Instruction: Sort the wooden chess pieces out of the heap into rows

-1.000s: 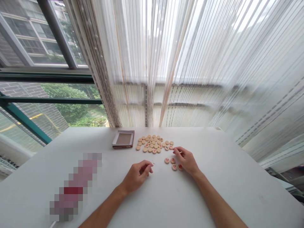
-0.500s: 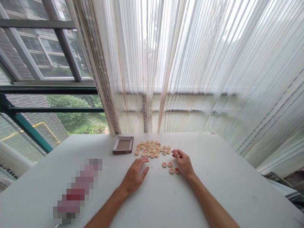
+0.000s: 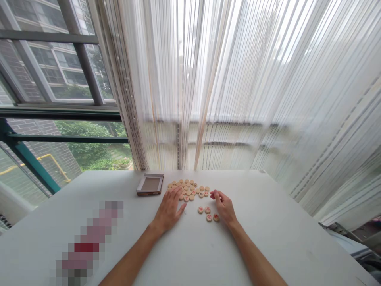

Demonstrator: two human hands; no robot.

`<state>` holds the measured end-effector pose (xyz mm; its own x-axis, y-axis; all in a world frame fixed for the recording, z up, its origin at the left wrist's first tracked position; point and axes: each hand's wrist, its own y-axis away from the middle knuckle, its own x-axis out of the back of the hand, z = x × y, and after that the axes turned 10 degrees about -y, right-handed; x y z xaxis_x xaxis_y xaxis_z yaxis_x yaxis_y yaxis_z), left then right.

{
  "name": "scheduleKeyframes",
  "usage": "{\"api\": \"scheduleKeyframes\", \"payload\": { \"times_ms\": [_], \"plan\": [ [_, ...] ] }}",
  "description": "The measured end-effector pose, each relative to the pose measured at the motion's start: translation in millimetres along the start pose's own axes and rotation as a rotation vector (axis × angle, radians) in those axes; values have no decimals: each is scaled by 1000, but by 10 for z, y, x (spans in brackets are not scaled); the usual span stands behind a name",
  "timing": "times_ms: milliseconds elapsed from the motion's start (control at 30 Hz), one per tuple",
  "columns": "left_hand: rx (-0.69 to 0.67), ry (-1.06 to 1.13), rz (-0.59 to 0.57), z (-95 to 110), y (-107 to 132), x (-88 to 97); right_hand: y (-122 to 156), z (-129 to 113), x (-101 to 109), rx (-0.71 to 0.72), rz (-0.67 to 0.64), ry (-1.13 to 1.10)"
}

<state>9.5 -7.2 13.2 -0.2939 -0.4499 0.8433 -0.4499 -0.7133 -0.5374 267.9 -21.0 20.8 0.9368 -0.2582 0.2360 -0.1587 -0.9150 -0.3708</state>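
A cluster of round wooden Chinese chess pieces [image 3: 186, 186] lies near the far side of the table, several with red or black characters and many showing blank faces. My left hand [image 3: 168, 208] reaches over the cluster's near left side, fingers stretched out and thumb apart, covering some pieces. Just right of the cluster, my right hand [image 3: 224, 207] has its fingers curled in; whether a piece is inside is hidden. Close to its left side is a small group of red-marked Chinese chess pieces [image 3: 208, 217], set apart from the cluster.
A shallow open box [image 3: 150, 184] stands left of the pieces on the white table [image 3: 190, 254]. A pixelated pinkish long shape [image 3: 89, 238] lies at the left. Behind the table hangs a sheer striped curtain [image 3: 232, 79], beside a window [image 3: 59, 71].
My left hand has moved forward onto the near left pieces of the cluster. My right hand stays curled beside the pieces. The whole view has shifted slightly.
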Motion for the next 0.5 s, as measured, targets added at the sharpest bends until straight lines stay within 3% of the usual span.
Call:
{"api": "scheduleKeyframes", "payload": {
  "times_ms": [267, 500],
  "plan": [
    [-189, -84, -112, -92, 201, 271, 6, 19, -17, 13, -7, 27],
    [-76, 99, -142, -35, 300, 343, 18, -67, -15, 109, -6, 60]
  ]
}}
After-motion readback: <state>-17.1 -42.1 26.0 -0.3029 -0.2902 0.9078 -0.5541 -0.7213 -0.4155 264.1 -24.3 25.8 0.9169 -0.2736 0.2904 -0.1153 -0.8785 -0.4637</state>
